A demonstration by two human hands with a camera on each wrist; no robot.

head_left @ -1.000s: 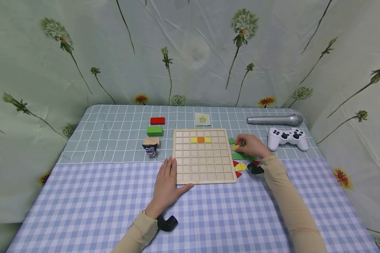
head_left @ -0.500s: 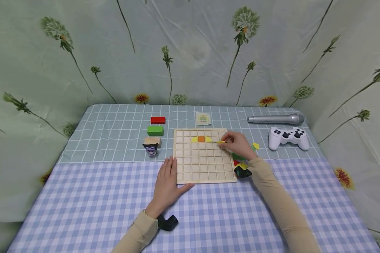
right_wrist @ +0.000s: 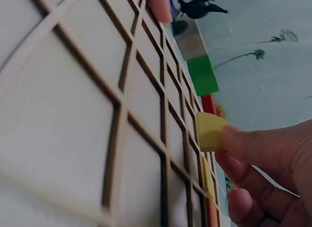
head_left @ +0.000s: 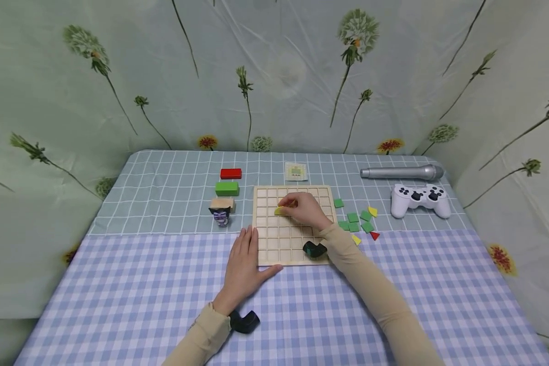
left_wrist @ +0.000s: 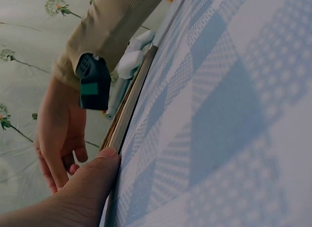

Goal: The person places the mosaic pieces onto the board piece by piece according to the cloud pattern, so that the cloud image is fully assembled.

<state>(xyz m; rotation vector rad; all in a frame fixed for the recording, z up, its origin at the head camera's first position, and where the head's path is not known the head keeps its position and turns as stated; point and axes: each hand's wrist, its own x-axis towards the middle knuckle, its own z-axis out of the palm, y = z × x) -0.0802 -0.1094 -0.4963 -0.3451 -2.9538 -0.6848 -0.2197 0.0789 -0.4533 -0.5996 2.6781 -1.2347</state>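
A wooden grid board (head_left: pixel 272 244) lies in front of me in the head view. My left hand (head_left: pixel 241 269) rests at its lower left corner, fingers straight along the left edge and thumb by the front edge. Over the upper left squares, my right hand (head_left: pixel 305 209) pinches a yellow quarter-round tile (right_wrist: pixel 209 133) between thumb and fingers. The right wrist view shows this tile tilted up, just off the grid. Beyond it, a yellow tile (right_wrist: pixel 206 178) and an orange tile (right_wrist: pixel 212 215) sit in the squares; the right hand hides them in the head view.
Green square tiles (head_left: pixel 353 226), a yellow tile (head_left: pixel 372 211) and a red triangle (head_left: pixel 374 236) lie right of the board. Farther right are a game controller (head_left: pixel 419 201) and a microphone (head_left: pixel 401 173). Blocks (head_left: pixel 226 189) and a figurine (head_left: pixel 221 217) stand left; a pattern card (head_left: pixel 296 172) lies behind.
My right hand has picked up the yellow tile from the pile at the right and carried it left over the board. The left hand has stayed in place.
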